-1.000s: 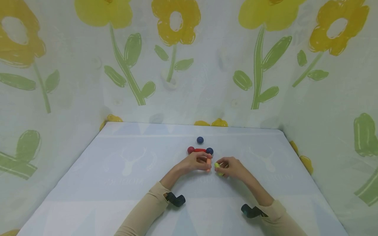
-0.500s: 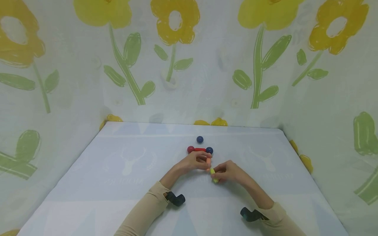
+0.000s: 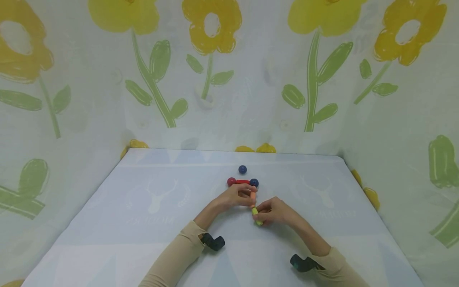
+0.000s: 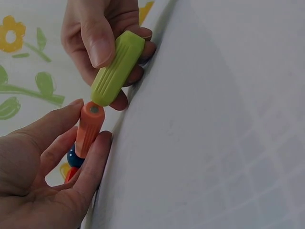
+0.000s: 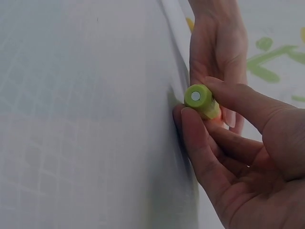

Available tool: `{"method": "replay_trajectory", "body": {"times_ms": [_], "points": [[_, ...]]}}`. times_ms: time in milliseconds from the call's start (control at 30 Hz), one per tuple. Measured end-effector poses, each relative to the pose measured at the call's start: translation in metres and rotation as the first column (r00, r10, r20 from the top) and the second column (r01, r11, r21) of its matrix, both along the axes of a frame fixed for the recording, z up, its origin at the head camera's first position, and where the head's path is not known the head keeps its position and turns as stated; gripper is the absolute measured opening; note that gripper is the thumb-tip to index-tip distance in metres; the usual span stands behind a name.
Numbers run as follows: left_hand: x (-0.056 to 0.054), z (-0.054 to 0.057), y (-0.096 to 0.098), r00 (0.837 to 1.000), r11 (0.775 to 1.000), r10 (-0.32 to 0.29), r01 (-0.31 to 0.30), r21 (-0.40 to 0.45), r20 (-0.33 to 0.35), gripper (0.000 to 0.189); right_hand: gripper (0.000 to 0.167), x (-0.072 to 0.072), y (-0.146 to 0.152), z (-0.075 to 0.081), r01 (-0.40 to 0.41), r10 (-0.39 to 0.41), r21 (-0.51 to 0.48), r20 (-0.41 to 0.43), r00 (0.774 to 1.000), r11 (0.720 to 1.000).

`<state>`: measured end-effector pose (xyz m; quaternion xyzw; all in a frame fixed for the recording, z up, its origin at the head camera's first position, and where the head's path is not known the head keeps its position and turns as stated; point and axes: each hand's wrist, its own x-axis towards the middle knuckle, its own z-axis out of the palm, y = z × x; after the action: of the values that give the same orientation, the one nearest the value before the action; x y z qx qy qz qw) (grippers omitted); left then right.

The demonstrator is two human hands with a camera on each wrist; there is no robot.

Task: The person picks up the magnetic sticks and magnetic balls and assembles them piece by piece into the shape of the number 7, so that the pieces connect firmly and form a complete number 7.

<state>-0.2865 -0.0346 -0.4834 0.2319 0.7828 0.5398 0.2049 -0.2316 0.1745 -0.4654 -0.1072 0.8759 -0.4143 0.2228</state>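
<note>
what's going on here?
A person's left hand pinches an orange rod, while the right hand pinches a yellow-green rod, held at an angle with one end right at the orange rod's near end; whether they touch is unclear. The orange rod's far end is by a blue ball, which sits at one end of a red rod, with a red ball at the other. A second blue ball lies apart, farther back on the table.

green rod (image 4: 118, 68) nearer orange rod (image 4: 88, 130)
</note>
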Motion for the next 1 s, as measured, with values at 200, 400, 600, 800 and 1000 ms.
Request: {"method": "replay_trajectory", "body": {"times_ms": [200, 400, 600, 800, 1000], "points": [[0.0016, 0.0013, -0.0006, 1.000, 1.000, -0.008, 0.008, 0.003, -0.009, 0.042, 0.035, -0.0001, -0.0037, -0.0020, 0.002, -0.002, -0.010, -0.012, 1.000, 1.000], [0.0022, 0.0009, -0.0006, 1.000, 1.000, -0.014, 0.014, 0.019, 0.009, 0.043, 0.035, 0.0002, -0.0061, -0.0032, 0.022, -0.022, -0.024, 0.000, 1.000, 0.999], [0.0025, 0.0013, -0.0006, 1.000, 1.000, -0.004, 0.004, 0.003, -0.010, 0.042, 0.037, -0.0005, -0.0077, -0.0068, 0.047, -0.046, -0.057, 0.022, 0.999, 0.997], [0.0011, 0.0001, -0.0002, 1.000, 1.000, -0.001, 0.001, 0.003, -0.010, 0.042, 0.041, 0.0003, -0.0077, -0.0065, 0.083, -0.077, -0.095, 0.062, 0.995, 0.992], [0.0017, 0.0002, -0.0004, 1.000, 1.000, -0.005, 0.005, 0.006, -0.018, 0.042, 0.045, 0.0017, -0.0085, -0.0051, 0.149, -0.140, -0.093, 0.097, 0.985, 0.984]]}}
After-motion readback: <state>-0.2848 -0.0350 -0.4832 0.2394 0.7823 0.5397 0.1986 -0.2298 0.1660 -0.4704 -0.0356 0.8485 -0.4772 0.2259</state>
